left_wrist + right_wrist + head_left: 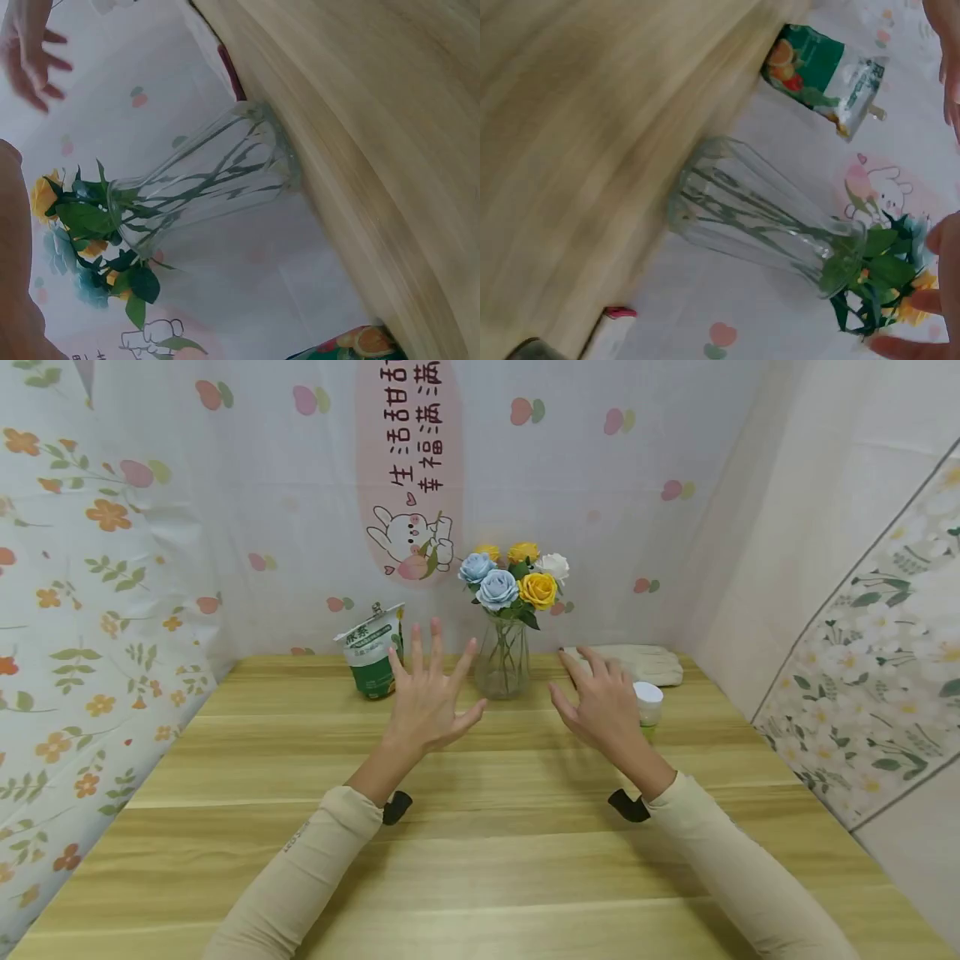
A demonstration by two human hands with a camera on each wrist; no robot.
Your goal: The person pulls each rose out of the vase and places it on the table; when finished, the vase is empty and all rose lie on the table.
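Note:
Both hands are held up over the wooden table, holding nothing. My left hand (426,697) has its fingers spread wide, between a green and white pouch (373,652) and a glass vase (504,660). The right hand (602,702) has its fingers extended and slightly bent, to the right of the vase. Blue, yellow and white roses (517,578) stand in the vase, their stems visible through the glass in both wrist views. Behind the right hand lie pale gloves (637,664), and a white-lidded jar (648,700) is partly hidden by that hand.
A clip (377,608) closes the pouch's top. Patterned cloth (285,510) hangs behind the wooden table (480,860), and floral cloth (82,635) hangs at the left. More floral cloth (877,677) borders the right side. Each wrist carries a black strap piece (397,807).

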